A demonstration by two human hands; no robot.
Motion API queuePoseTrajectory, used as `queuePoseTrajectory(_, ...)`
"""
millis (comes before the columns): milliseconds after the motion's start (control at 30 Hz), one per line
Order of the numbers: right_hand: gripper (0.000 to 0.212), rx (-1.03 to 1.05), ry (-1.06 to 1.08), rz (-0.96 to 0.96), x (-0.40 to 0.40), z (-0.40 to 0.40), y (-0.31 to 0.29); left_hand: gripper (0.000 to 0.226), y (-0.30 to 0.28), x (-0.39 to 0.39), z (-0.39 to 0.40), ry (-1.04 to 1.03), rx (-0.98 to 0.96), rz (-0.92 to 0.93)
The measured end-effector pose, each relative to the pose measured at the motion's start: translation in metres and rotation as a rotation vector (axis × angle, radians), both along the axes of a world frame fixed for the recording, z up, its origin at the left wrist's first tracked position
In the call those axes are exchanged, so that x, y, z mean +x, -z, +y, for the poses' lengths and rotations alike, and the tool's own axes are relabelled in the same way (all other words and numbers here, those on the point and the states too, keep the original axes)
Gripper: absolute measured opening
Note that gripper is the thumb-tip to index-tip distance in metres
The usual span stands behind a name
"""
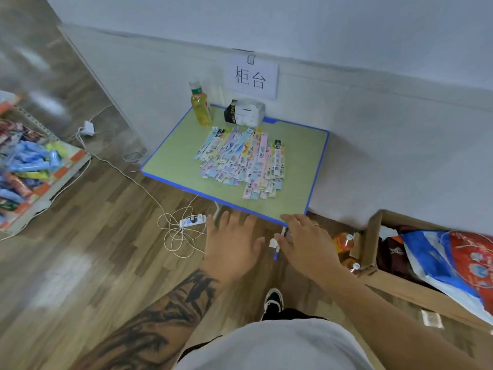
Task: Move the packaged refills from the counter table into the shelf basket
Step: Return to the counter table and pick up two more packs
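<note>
Both hands extended toward tabletop, nothing held.
Left hand (232,239) and right hand (306,244) fingers spread wide; packaged refills (245,161) piled on tabletop (173,161), well beyond fingertips.

Wood floor (88,263) (streaky), grey wall (373,129).

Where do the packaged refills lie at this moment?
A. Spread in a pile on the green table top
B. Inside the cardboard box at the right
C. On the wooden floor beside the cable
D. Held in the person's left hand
A: the packaged refills lie in a spread pile on the green table, while the left hand and right hand are both empty, fingers straight, short of the pile.
</note>
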State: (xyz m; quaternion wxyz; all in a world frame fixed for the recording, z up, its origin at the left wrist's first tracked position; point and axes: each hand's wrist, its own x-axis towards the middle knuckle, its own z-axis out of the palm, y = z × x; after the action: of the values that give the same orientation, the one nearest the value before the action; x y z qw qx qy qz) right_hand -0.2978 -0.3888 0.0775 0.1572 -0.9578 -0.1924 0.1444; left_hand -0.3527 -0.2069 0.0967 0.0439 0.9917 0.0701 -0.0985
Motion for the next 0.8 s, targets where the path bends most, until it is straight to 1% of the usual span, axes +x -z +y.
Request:
queuePoseTrajectory(267, 0.053, -0.012, 0.048, 0.123, 0.09, -0.007, 0.022, 0.061, 0.018, 0.086, -0.001, 0.001, -0.006, 0.065)
queuePoseTrajectory(400, 0.054, -0.006, 0.048, 0.153, 0.125, 0.002, 0.031, 0.063, 0.029, 0.126, 0.005, 0.0, -0.008, 0.116)
queuePoseTrajectory(567, 0.055, -0.003, 0.095, 0.18, 0.158, 0.023, 0.041, 0.064, 0.042, 0.179, 0.022, 0.029, -0.035, 0.122)
queuePoseTrajectory(700, 0.052, 0.046, 0.179, 0.26, 0.194, 0.051, 0.047, 0.064, 0.05, 0.221, 0.042, 0.074, -0.039, 0.142)
queuePoseTrajectory(800, 0.049, 0.095, 0.317, 0.343, 0.23, 0.078, 0.061, 0.063, 0.056, 0.253, 0.062, 0.129, -0.05, 0.193)
